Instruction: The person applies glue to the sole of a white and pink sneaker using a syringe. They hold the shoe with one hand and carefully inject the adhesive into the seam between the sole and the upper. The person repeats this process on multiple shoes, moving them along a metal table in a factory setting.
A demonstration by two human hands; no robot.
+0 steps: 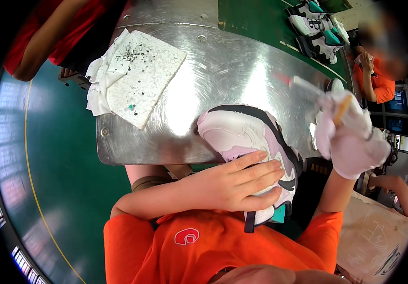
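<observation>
A white, pale-pink and black sneaker [226, 131] lies on its side at the near edge of the metal table, its heel hanging toward my body. My bare left hand [249, 182] is spread over the shoe's upper and steadies it, fingers across the lace area. A black pull tab and a teal patch show at the heel. To the right of the shoe, my right hand [353, 135] is raised in a whitish glove, smeared by motion. It grips a thin stick-like tool [342, 110] with an orange-yellow part; a pale, red-ended streak reaches left from the hand.
A white pad [147, 75] with dark crumbs lies on the metal table [223, 61], beside crumpled white paper [100, 90]. Several similar sneakers [315, 31] stand on the green surface at the far right. Co-workers' arms show at far left and right. A cardboard box [372, 236] stands at lower right.
</observation>
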